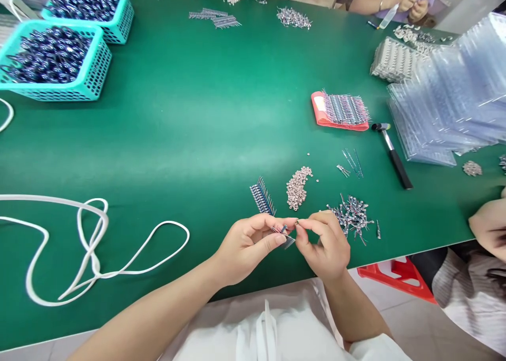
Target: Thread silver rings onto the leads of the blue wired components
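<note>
Near the table's front edge, my left hand (247,245) pinches a small blue part with thin metal pins (290,241) between thumb and fingers. My right hand (326,245) is closed at the fingertips on a tiny piece, too small to name, right beside the left fingertips. Just beyond the hands lies a row of blue parts with pins (262,196). A heap of small round beige pieces (299,188) is to its right. Small grey-blue and reddish parts with thin ends (351,213) are piled next to my right hand.
A hammer (395,158), a pinned strip on a red pad (343,110) and stacked clear plastic trays (446,92) are on the right. Turquoise baskets (93,76) of dark shiny parts stand back left. White cord (90,245) loops front left. Other people sit across and at right.
</note>
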`<state>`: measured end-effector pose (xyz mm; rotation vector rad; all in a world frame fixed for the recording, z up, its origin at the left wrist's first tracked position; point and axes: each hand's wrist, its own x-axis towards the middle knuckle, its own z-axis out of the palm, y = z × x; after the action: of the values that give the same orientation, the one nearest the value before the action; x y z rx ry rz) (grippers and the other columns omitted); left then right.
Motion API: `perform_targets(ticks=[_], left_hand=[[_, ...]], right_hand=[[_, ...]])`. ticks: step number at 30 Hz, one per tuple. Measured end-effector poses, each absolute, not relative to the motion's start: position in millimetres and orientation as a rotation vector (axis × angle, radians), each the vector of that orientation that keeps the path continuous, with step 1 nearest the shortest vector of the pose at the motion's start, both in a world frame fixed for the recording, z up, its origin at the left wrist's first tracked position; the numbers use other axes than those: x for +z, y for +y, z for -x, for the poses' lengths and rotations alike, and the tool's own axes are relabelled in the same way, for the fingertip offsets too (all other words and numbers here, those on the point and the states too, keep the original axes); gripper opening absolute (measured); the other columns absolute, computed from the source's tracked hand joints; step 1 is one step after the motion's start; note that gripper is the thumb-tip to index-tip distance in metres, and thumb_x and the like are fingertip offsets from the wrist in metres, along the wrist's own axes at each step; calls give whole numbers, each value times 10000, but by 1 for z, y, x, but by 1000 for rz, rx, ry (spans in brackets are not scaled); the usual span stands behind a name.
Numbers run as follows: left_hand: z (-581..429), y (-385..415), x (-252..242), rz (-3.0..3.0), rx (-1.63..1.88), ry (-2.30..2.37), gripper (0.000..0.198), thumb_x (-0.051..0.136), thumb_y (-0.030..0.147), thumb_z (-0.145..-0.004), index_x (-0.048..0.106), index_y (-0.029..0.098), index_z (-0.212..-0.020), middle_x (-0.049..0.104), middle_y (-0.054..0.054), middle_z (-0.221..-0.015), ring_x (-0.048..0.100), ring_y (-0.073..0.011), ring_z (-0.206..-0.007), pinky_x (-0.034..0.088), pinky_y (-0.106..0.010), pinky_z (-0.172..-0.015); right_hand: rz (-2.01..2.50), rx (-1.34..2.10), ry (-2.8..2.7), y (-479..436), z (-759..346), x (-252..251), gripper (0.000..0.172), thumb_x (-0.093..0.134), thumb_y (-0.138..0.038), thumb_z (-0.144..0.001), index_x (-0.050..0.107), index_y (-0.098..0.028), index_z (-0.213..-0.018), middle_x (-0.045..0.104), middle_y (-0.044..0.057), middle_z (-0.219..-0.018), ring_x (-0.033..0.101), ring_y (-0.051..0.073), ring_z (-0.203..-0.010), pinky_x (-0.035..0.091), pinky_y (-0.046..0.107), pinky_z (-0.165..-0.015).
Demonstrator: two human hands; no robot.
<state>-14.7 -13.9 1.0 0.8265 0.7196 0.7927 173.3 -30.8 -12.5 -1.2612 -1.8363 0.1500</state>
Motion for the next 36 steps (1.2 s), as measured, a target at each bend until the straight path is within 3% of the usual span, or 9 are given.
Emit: perform_targets(ticks=[8, 26, 31, 36], left_hand=[[13, -21, -3, -972, 816, 725, 29, 648, 144, -908, 671, 161, -907, 731, -117, -1252, 626, -239, -1259, 542, -360, -1019], [11, -21, -6, -1152, 871, 742, 56, 624, 134, -917, 677, 151, -925, 701, -142, -1300, 669, -229, -1188, 544, -332, -995], [8, -19, -3, -901, 887, 801, 54, 681, 196, -893, 665, 147, -877, 782, -121, -1115, 742, -188, -973, 595, -280, -848], [5, -15, -3, -771, 896, 915, 149, 759, 271, -832, 674, 148, -836, 805, -68, -917, 713, -130, -758, 577, -221, -714]], right_hand=[[1291, 164, -1795, -33, -173, -16, 231, 636, -108, -864, 617, -279, -1018, 632, 27, -812, 610, 167, -711, 522, 336, -633], [1267, 71, -1796, -32, -172, -18, 237, 672, -61, -825, 638, -221, -997, 639, 33, -820, 608, 158, -729, 531, 317, -652], [1221, 335, -1743, -33, -175, -19, 244, 652, -63, -826, 643, -240, -993, 622, 19, -819, 600, 150, -724, 512, 301, -624], [1151, 680, -1638, -35, -175, -21, 231, 642, -56, -832, 659, -243, -967, 602, 6, -807, 588, 143, -713, 485, 297, -622]])
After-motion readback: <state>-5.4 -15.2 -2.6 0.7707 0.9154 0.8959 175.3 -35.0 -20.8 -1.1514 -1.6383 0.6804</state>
